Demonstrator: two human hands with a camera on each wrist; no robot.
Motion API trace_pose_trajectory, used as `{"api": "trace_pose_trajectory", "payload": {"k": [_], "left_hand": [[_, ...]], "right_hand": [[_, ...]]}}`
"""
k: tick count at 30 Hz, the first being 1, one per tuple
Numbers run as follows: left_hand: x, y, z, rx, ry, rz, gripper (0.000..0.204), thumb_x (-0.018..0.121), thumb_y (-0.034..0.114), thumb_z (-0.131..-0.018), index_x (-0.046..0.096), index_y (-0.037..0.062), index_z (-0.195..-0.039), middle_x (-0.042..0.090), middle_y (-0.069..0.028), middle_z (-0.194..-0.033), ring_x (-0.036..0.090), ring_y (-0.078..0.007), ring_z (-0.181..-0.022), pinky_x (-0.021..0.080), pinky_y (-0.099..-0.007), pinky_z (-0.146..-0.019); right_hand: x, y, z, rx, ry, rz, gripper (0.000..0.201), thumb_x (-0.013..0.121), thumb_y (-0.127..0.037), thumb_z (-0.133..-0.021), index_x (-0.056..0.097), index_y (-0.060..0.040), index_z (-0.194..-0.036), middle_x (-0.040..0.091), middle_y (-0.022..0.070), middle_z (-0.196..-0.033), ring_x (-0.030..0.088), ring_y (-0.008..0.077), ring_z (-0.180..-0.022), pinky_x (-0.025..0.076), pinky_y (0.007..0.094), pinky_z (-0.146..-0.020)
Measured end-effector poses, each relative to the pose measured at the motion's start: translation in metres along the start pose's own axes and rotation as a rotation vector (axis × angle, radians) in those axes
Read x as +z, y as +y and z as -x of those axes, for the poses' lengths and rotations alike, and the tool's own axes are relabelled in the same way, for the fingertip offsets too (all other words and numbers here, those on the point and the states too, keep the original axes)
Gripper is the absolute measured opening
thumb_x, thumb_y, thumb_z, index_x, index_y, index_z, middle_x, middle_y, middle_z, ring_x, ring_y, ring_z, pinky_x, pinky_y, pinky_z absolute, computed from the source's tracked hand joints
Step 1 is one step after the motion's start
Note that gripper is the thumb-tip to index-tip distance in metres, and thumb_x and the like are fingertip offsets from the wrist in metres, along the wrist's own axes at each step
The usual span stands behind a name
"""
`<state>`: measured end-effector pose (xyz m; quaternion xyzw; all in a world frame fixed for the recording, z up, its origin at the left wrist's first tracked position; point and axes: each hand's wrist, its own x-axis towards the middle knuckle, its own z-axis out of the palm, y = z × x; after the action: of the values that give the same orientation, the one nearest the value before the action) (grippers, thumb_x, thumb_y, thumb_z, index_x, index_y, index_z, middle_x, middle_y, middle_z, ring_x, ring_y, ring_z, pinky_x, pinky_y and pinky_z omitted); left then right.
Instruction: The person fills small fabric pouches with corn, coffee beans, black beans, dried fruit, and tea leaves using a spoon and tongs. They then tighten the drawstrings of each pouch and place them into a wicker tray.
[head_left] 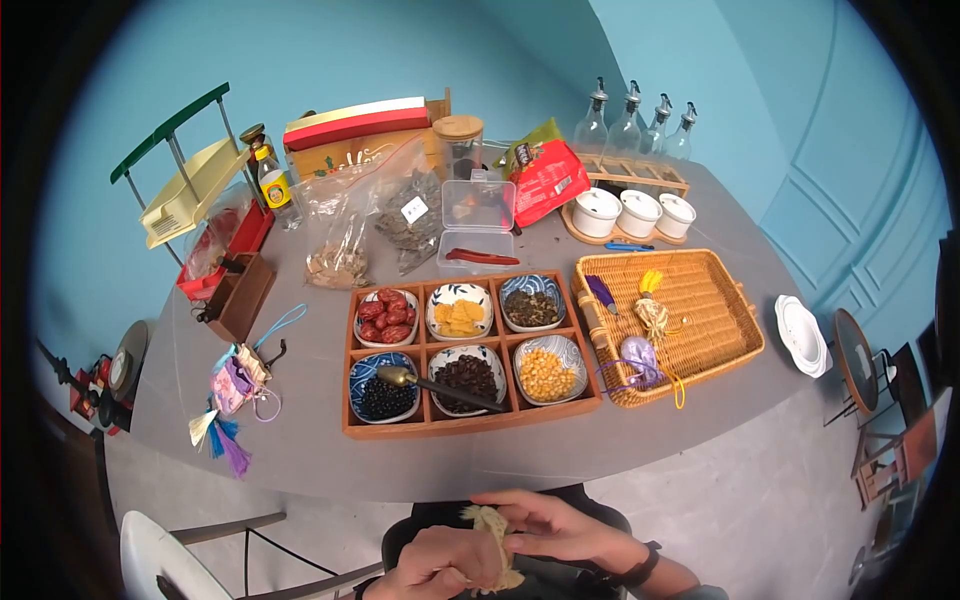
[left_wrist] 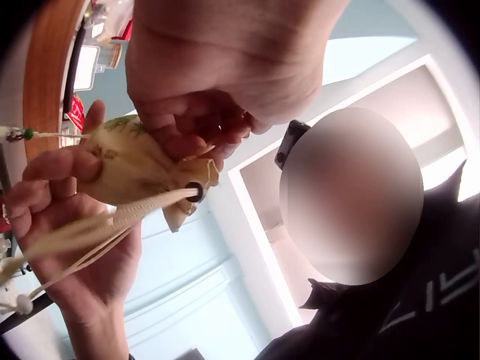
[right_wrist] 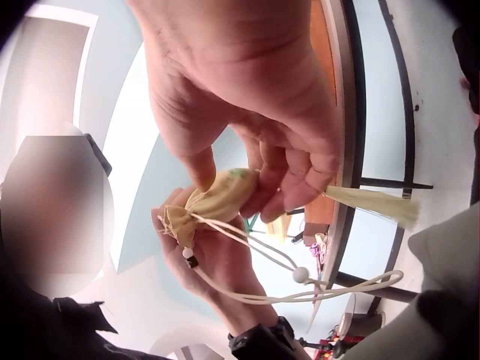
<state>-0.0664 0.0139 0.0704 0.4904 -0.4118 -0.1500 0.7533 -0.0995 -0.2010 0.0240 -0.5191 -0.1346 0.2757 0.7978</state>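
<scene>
Low at the table's near edge, both hands hold a small pale-yellow drawstring sachet (head_left: 489, 522). My left hand (head_left: 443, 560) pinches its gathered neck, seen in the left wrist view with the fingers curled at the frilled opening. The rounded body of the sachet (right_wrist: 229, 193) lies between the thumb and fingers of my right hand (head_left: 562, 528). Cream cords (right_wrist: 247, 296) with a white bead dangle from the neck. A pale tassel (right_wrist: 375, 204) hangs from the other end. In the head view the left hand covers part of the sachet.
A wooden compartment tray (head_left: 470, 428) holds several bowls, with red dates (head_left: 387, 318), corn kernels (head_left: 550, 373) and a scoop (head_left: 440, 386). To its right sits a wicker basket (head_left: 725, 352) with sachets. More tasselled sachets (head_left: 235, 390) lie left. Bags, jars and glass bottles (head_left: 625, 130) stand behind.
</scene>
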Motion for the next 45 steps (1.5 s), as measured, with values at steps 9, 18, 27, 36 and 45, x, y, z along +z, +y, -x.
{"api": "trace_pose_trajectory", "payload": {"k": [9, 18, 27, 36, 45], "left_hand": [[0.019, -0.016, -0.009, -0.036, 0.435, 0.097, 0.035, 0.066, 0.034, -0.101, 0.052, 0.0068, -0.119, 0.063, -0.0169, -0.116, 0.061, -0.0298, -0.111, 0.051, -0.0408, -0.087], [-0.003, -0.017, 0.012, -0.543, 0.048, -0.417, 0.017, 0.068, 0.019, -0.099, 0.067, 0.0042, -0.106, 0.07, -0.0045, -0.084, 0.064, -0.0117, -0.07, 0.047, -0.0271, -0.061], [0.012, -0.003, -0.006, -0.462, -0.052, -0.517, 0.018, 0.063, 0.02, -0.099, 0.066, 0.0035, -0.095, 0.065, -0.0192, -0.078, 0.067, -0.0374, -0.07, 0.05, -0.0408, -0.061], [0.018, -0.008, -0.012, -0.439, -0.113, -0.497, 0.019, 0.062, 0.021, -0.1, 0.068, 0.0034, -0.096, 0.069, -0.0182, -0.085, 0.07, -0.0385, -0.081, 0.053, -0.0418, -0.068], [0.046, -0.039, -0.042, -0.251, -0.327, -0.612, 0.013, 0.065, 0.014, -0.098, 0.069, 0.0029, -0.104, 0.068, -0.014, -0.082, 0.067, -0.0286, -0.071, 0.052, -0.0359, -0.064]], "right_hand": [[-0.008, -0.002, 0.018, -0.209, 0.286, -0.25, 0.047, 0.067, -0.009, -0.099, 0.044, -0.0087, -0.14, 0.064, 0.0097, -0.122, 0.067, 0.0199, -0.105, 0.057, 0.0327, -0.076], [-0.004, -0.016, 0.016, -0.357, 0.386, -0.248, 0.049, 0.057, -0.029, -0.104, 0.039, -0.01, -0.145, 0.049, 0.023, -0.145, 0.06, 0.0299, -0.121, 0.053, 0.0439, -0.096], [-0.008, -0.017, 0.023, -0.338, 0.504, -0.289, 0.042, 0.061, -0.03, -0.101, 0.047, -0.0102, -0.135, 0.046, 0.0244, -0.148, 0.061, 0.0286, -0.118, 0.053, 0.0431, -0.099], [-0.001, -0.053, 0.071, -0.704, 0.867, 0.109, 0.064, 0.068, -0.002, -0.094, 0.04, -0.0026, -0.151, 0.047, 0.0203, -0.151, 0.062, 0.0195, -0.117, 0.052, 0.0323, -0.1], [-0.055, -0.078, 0.122, -0.736, 1.31, 0.372, 0.057, 0.055, -0.004, -0.099, 0.04, 0.0019, -0.154, 0.051, 0.0143, -0.151, 0.06, 0.0087, -0.11, 0.049, 0.0223, -0.091]]}}
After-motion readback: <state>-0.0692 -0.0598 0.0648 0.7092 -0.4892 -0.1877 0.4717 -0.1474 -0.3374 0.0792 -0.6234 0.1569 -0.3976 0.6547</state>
